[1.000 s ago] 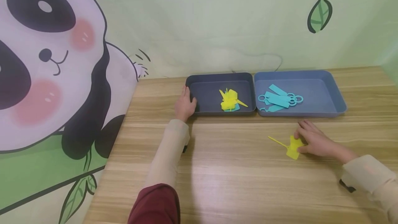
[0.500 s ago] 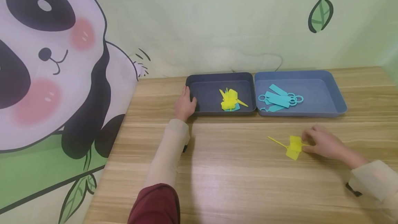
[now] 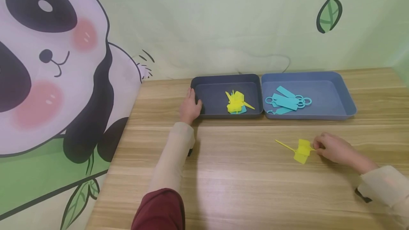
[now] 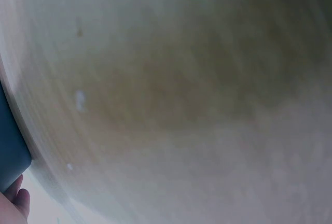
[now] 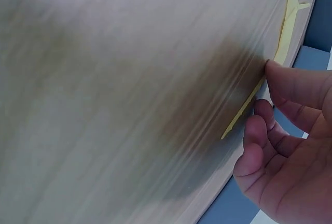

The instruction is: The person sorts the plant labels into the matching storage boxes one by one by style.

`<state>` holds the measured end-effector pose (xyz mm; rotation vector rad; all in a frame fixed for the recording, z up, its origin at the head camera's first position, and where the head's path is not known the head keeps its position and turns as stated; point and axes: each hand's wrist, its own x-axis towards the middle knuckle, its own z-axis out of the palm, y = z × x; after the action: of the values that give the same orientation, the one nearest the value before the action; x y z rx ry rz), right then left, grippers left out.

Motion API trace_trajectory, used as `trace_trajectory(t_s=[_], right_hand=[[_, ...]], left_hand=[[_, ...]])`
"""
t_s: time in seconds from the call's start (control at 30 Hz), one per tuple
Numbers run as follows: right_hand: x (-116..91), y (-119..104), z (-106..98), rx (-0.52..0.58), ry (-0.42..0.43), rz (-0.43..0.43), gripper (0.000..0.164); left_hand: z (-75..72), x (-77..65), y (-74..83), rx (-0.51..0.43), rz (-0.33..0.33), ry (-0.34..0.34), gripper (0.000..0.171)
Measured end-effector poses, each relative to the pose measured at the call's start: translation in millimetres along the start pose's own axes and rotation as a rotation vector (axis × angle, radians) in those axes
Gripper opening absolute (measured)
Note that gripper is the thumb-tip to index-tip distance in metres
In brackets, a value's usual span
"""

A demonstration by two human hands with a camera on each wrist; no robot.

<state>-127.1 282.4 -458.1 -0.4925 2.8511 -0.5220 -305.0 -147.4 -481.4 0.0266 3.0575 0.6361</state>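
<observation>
My left hand (image 3: pixel 190 108) rests at the left end of a dark tray (image 3: pixel 211 98), fingers straight along its wall. The left wrist view catches only its fingertips by the tray corner. Yellow cable-tie tags (image 3: pixel 303 151), flat plates with thin tails, lie overlapped on the table in front of the trays. At their right side my right hand (image 3: pixel 333 148) pinches a tail between thumb and fingers. In the right wrist view the yellow strip (image 5: pixel 244 109) passes behind the fingertips.
Inside the dark tray sits a pile of yellow tags (image 3: pixel 236 103) over a blue-green piece. A blue tray (image 3: pixel 326 97) abuts it on the right, holding several turquoise ringed tags (image 3: pixel 285 101). A printed panda backdrop (image 3: pixel 204 20) stands behind the wooden table (image 3: pixel 236 180).
My right hand has slid from over the yellow plates to the right and now pinches a tail. The tags have barely shifted. My left hand and both trays stay put.
</observation>
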Motion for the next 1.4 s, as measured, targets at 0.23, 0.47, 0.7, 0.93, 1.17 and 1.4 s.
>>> trace_trajectory(t_s=[0.23,0.47,0.7,0.93,1.17,1.4], right_hand=[[-0.5,-1.9,1.3,-0.024,-0.006,-0.016,0.021],[-1.1,-3.3,4.9,-0.059,-0.007,-0.027,0.023],[-0.1,-7.4,3.7,-0.009,0.009,-0.034,0.010],[1.6,-11.5,4.9,-0.025,0.046,-0.057,0.054],[2.8,-11.9,9.6,-0.039,0.057,-0.084,0.053],[3.4,-11.3,12.3,-0.005,0.048,-0.084,0.050]], left_hand=[[-0.7,-0.5,0.7,-0.011,0.001,0.004,0.061],[-1.8,-2.3,2.2,0.002,-0.005,0.001,0.061],[-1.7,-2.6,1.6,0.005,-0.007,-0.003,0.061],[-1.6,-1.9,2.0,0.014,-0.010,-0.013,0.061],[-1.6,-1.9,2.0,0.010,-0.005,-0.001,0.061],[-3.2,-3.5,3.4,0.013,-0.009,-0.011,0.061]])
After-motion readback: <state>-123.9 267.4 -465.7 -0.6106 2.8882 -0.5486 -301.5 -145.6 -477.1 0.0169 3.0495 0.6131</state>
